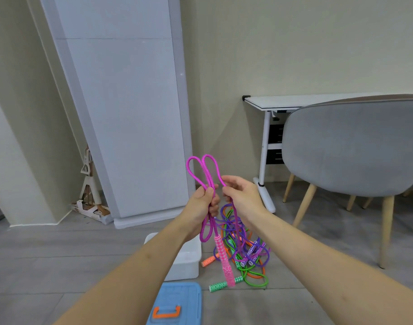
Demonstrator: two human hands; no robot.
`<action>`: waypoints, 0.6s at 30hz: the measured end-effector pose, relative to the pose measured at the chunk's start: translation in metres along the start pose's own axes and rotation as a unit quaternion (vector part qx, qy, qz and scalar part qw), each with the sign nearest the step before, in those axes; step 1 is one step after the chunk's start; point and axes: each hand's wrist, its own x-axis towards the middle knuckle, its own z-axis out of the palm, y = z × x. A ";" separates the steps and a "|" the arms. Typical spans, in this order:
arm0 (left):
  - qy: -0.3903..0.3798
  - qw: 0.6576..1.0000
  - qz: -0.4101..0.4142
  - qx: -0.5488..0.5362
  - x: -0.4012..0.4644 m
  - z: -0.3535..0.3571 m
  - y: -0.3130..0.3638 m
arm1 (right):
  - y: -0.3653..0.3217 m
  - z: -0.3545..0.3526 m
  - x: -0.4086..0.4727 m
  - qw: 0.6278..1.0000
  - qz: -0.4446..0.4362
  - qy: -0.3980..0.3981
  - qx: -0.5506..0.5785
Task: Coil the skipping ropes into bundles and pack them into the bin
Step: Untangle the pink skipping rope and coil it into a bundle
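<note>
The left hand grips the folded pink rope; the right hand pinches one strand (loops could slip loose) above the bin.

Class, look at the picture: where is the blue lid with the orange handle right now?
In the head view, the blue lid lies flat on the floor at the bottom centre, just in front of the white bin and left of the rope pile.

No legible text anywhere.
</note>
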 end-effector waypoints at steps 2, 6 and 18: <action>-0.022 1.000 0.006 -0.001 -0.001 0.002 0.000 | -0.001 0.001 -0.001 1.000 -0.006 -0.012 0.007; -0.054 0.998 0.016 0.030 -0.003 0.004 -0.001 | -0.003 0.001 -0.003 0.999 -0.001 -0.040 0.018; -0.037 0.996 0.019 0.073 -0.001 -0.002 -0.004 | -0.005 0.001 -0.006 0.999 -0.031 -0.025 -0.032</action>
